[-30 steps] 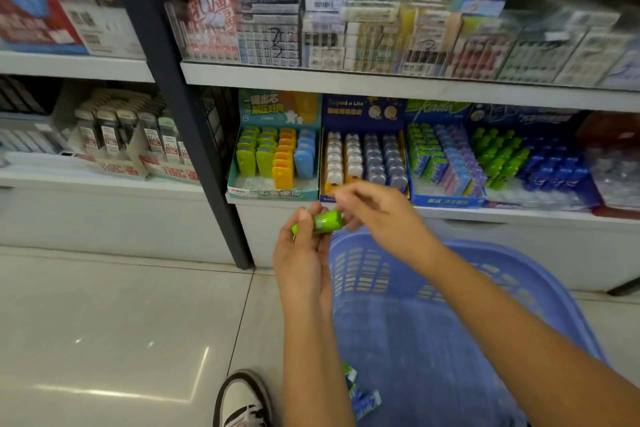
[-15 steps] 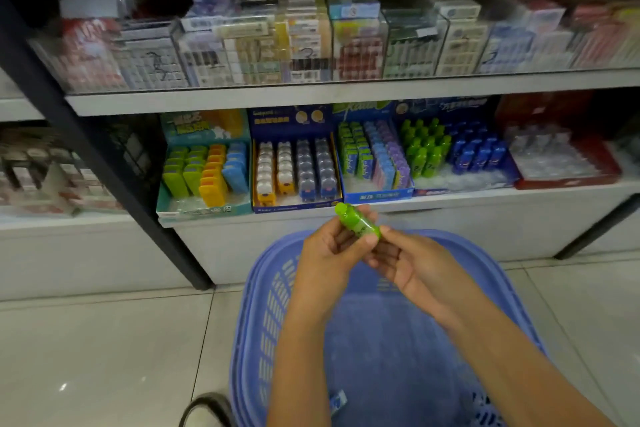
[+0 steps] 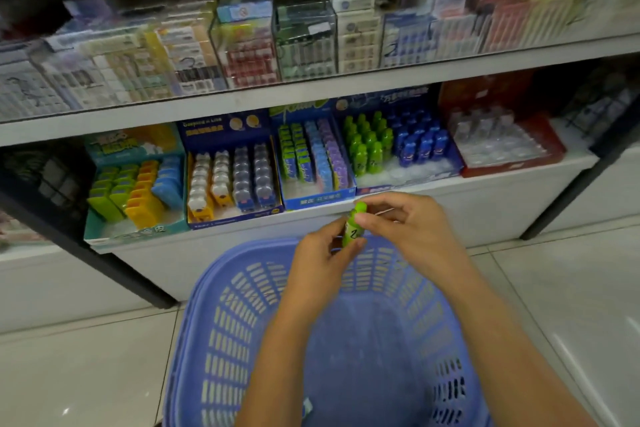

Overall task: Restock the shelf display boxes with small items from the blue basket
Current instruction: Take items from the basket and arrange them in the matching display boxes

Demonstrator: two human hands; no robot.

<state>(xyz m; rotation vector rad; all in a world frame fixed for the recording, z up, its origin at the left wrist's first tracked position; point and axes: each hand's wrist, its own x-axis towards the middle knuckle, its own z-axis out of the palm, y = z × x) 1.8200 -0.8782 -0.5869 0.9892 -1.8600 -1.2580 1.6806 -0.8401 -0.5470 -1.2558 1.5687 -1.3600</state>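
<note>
Two hands are holding one small green bottle [image 3: 354, 226] above the blue basket [image 3: 221, 302]: my left hand [image 3: 320, 265] is gripping its stiff, light, probably slick body, my right hand [image 3: 403, 230] pinching near its cap

Basket [image 3: 221, 291]: lower centre of frame, on the floor [image 3: 86, 357], before the lower shelf [image 3: 485, 191].
Display boxes [image 3: 318, 199]: side by side on the lower shelf, mid frame.
Hands: above the basket's far rim, left hand [image 3: 322, 263] left of right hand [image 3: 408, 229], small bottle [image 3: 354, 225] between them.
Upper shelf [image 3: 311, 90]: above the display boxes.

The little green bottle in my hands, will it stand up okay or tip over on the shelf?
The green bottle looks tall, narrow and round, so it probably tips easily and rolls once down. The matching ones in the display box stand upright, packed together, which likely steadies them.
</note>
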